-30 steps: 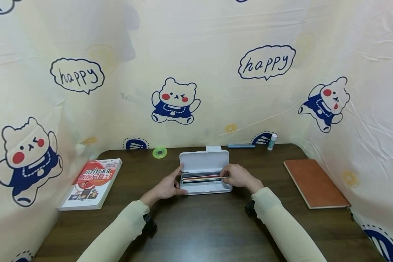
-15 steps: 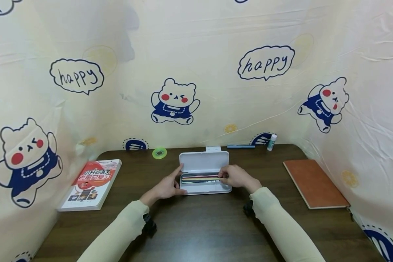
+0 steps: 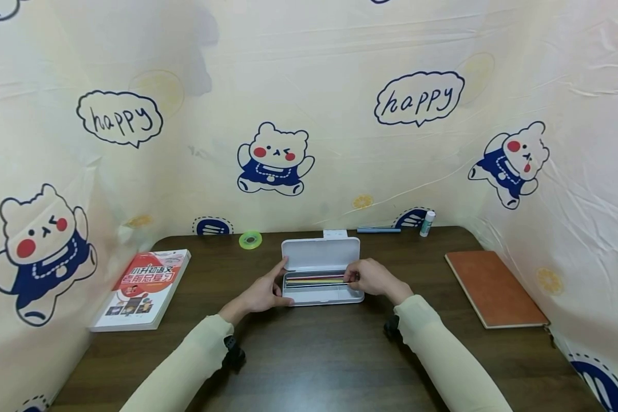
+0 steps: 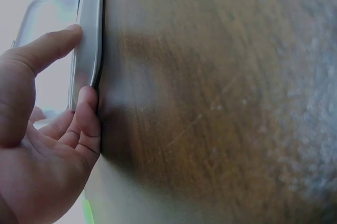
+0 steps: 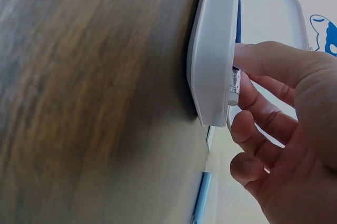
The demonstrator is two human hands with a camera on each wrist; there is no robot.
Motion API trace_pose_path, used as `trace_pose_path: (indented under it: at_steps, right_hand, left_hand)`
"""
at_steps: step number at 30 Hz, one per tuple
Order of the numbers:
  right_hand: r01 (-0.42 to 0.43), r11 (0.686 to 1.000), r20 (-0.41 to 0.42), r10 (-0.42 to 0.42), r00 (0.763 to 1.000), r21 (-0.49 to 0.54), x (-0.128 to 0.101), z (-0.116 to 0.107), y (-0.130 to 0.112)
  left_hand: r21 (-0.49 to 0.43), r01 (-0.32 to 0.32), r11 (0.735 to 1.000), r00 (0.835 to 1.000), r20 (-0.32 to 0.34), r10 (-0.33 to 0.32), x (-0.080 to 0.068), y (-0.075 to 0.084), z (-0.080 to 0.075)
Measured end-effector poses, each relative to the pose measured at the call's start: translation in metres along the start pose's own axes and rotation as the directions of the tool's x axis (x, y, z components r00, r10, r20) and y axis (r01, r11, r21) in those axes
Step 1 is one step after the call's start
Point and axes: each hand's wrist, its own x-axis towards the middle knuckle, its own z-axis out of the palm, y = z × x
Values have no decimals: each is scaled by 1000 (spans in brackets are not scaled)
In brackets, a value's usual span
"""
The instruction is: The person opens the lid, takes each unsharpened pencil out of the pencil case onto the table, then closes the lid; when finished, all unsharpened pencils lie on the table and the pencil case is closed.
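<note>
A white pencil case [image 3: 321, 295] lies open at the middle of the dark wooden table [image 3: 314, 355], its lid [image 3: 321, 254] propped up behind. Several coloured pencils [image 3: 314, 280] lie lengthwise inside. My left hand [image 3: 283, 283] holds the case's left end, index finger up at the lid corner and thumb on the front rim; the left wrist view shows the thumb pressed on the case's edge [image 4: 88, 50]. At the case's right end, my right hand [image 3: 351, 276] pinches the pencils' ends. In the right wrist view, its fingers curl at the case rim [image 5: 213, 50] round a pencil end [image 5: 234, 83].
A red-and-white book [image 3: 144, 286] lies at the left and a brown notebook [image 3: 494, 289] at the right. Along the back edge are a green tape roll [image 3: 250, 240], a white eraser [image 3: 336, 233], a blue pen [image 3: 378, 230] and a glue stick [image 3: 427, 223]. Printed fabric walls enclose the table.
My right hand has shifted slightly left and brought the pencils' right ends down, so they lie flatter in the case. The left hand has stayed in place.
</note>
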Motion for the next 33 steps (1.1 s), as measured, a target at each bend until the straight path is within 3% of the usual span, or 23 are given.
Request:
trace_pose_path:
  at_steps: [16,33]
  right_hand:
    - [28,995,-58,-22,998,99,-10,-12,11]
    - [-65,990,-126,81,989,125,-39,-39,64]
  left_hand:
    - [-13,3,1000,1000,-11,-3,-4,-3,-3]
    - [-36,4,999,1000,15,-4,-2,-8,-9]
